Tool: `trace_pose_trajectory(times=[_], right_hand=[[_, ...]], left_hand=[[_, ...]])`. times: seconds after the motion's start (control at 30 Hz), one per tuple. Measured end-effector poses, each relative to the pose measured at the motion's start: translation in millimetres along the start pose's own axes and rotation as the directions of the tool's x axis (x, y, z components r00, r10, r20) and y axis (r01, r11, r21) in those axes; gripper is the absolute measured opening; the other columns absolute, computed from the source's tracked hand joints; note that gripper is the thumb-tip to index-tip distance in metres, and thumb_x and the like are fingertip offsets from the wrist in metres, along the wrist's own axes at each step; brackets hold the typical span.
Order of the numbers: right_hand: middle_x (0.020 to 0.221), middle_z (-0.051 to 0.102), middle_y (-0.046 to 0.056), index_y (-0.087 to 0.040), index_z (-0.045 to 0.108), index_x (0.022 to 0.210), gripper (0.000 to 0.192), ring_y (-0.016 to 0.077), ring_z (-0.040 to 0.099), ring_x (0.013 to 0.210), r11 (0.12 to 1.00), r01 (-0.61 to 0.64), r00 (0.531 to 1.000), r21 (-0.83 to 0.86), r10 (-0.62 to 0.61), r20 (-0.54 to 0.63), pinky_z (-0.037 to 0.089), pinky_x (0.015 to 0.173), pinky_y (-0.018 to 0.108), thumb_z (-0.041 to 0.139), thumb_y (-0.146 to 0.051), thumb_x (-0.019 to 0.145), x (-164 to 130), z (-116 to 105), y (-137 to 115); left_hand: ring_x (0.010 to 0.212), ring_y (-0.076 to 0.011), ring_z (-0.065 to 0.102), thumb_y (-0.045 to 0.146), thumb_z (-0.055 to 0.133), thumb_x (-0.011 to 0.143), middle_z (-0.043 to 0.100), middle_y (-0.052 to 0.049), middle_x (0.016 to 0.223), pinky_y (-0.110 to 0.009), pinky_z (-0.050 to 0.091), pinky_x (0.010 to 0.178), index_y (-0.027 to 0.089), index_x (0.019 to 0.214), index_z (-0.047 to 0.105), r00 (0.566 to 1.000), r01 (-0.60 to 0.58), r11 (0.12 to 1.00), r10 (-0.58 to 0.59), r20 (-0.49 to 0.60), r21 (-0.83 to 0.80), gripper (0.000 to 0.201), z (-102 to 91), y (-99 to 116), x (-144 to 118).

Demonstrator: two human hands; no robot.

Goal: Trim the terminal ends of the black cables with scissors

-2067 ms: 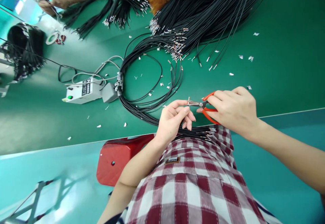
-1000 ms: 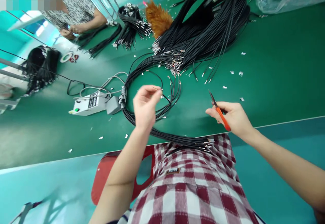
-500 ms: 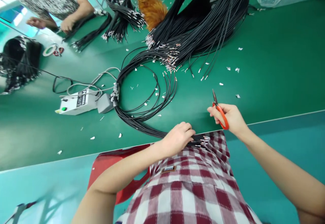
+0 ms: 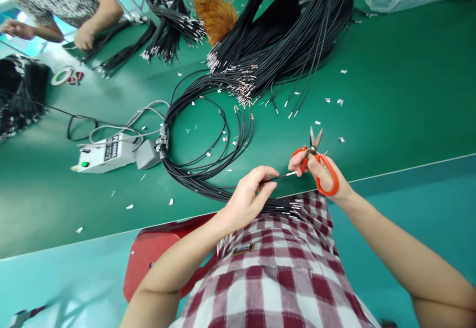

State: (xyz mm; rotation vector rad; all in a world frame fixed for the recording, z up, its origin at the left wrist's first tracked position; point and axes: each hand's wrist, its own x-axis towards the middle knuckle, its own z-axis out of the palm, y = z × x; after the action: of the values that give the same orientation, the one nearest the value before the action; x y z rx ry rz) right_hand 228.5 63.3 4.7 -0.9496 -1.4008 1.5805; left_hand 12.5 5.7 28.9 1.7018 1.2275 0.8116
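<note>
My left hand (image 4: 247,194) pinches one black wire (image 4: 278,176) near its metal-tipped end, lifted just above the bundle of black wires (image 4: 208,189) that runs over the table edge to my lap. My right hand (image 4: 320,171) holds orange-handled scissors (image 4: 316,157) with the blades parted and pointing up, just right of the wire's tip. The tip lies close to the scissors' handles, apart from the blades.
A large heap of black wires (image 4: 282,35) with metal terminals lies at the back. A white control box (image 4: 102,154) with grey cables sits at left. Metal scraps dot the green table (image 4: 390,95). Another person (image 4: 74,5) works at the far left. A red stool (image 4: 156,253) stands below.
My left hand dropped from the coil to the bundle at the table edge, then lifted one wire. My right hand's scissors moved left toward the wire tip and their blades parted.
</note>
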Motion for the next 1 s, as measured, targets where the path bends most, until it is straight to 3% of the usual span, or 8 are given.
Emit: trace_pose_trajectory(times=[0.13, 0.33, 0.53, 0.63, 0.77, 1.0], right_hand=[[0.081, 0.064, 0.003, -0.022, 0.06, 0.08, 0.036, 0.0176, 0.056, 0.069, 0.994, -0.024, 1.0, 0.106, 0.022, 0.014, 0.048, 0.068, 0.034, 0.073, -0.055, 0.078, -2.6, 12.3, -6.8], [0.076, 0.062, 0.0, -0.023, 0.059, 0.077, 0.026, 0.0158, 0.058, 0.068, 0.975, -0.05, 0.999, 0.214, 0.047, 0.019, 0.049, 0.07, 0.032, 0.076, -0.043, 0.077, -1.4, 23.8, -8.8], [0.077, 0.059, -0.001, -0.024, 0.054, 0.079, 0.034, 0.0127, 0.055, 0.064, 0.872, -0.15, 0.985, 0.466, 0.17, -0.001, 0.052, 0.067, 0.03, 0.081, -0.043, 0.071, -4.3, 44.1, -7.1], [0.081, 0.06, -0.001, -0.024, 0.056, 0.08, 0.037, 0.0129, 0.057, 0.068, 0.853, -0.091, 0.985, 0.514, 0.152, -0.078, 0.053, 0.071, 0.03, 0.084, -0.044, 0.069, -10.4, 57.4, 2.8], [0.084, 0.064, 0.0, -0.023, 0.061, 0.081, 0.033, 0.0136, 0.06, 0.076, 0.865, -0.035, 0.98, 0.501, 0.127, -0.151, 0.052, 0.079, 0.029, 0.086, -0.041, 0.07, -16.2, 61.2, 14.1], [0.076, 0.065, -0.003, -0.023, 0.065, 0.079, 0.024, 0.0095, 0.06, 0.069, 0.759, -0.09, 0.973, 0.645, 0.206, -0.106, 0.053, 0.072, 0.022, 0.087, -0.03, 0.071, -11.9, 53.2, 2.6]], left_hand=[[0.086, -0.0181, 0.063, 0.026, 0.05, 0.099, 0.069, -0.006, 0.095, -0.031, 0.048, 0.081, 0.022, 0.106, 0.068, 0.997, -0.07, 0.997, 0.07, -0.022, 0.024, 0.02, -4.4, 11.5, 5.6], [0.072, -0.0149, 0.063, 0.026, 0.055, 0.097, 0.07, -0.005, 0.088, -0.027, 0.049, 0.072, 0.021, 0.1, 0.07, 0.999, -0.027, 0.998, 0.025, -0.02, -0.055, 0.016, 0.4, 17.3, 7.0], [0.058, -0.0116, 0.06, 0.029, 0.064, 0.092, 0.068, -0.003, 0.077, -0.024, 0.05, 0.058, 0.019, 0.086, 0.066, 0.978, 0.01, 0.988, -0.041, -0.203, -0.153, 0.012, 9.2, 17.2, 4.0], [0.057, -0.0103, 0.059, 0.028, 0.065, 0.092, 0.065, -0.001, 0.076, -0.023, 0.049, 0.057, 0.019, 0.085, 0.064, 0.953, 0.004, 0.973, -0.073, -0.294, -0.23, 0.011, 15.5, 11.0, 1.2], [0.056, -0.0084, 0.059, 0.028, 0.064, 0.092, 0.065, -0.001, 0.077, -0.021, 0.05, 0.057, 0.018, 0.088, 0.062, 0.936, -0.007, 0.94, -0.114, -0.334, -0.342, 0.01, 22.5, 3.3, -1.3], [0.07, -0.0112, 0.061, 0.022, 0.065, 0.09, 0.064, -0.001, 0.079, -0.021, 0.05, 0.066, 0.017, 0.086, 0.062, 0.924, -0.073, 0.984, 0.004, -0.383, -0.165, 0.007, 22.8, 4.5, 1.7]])
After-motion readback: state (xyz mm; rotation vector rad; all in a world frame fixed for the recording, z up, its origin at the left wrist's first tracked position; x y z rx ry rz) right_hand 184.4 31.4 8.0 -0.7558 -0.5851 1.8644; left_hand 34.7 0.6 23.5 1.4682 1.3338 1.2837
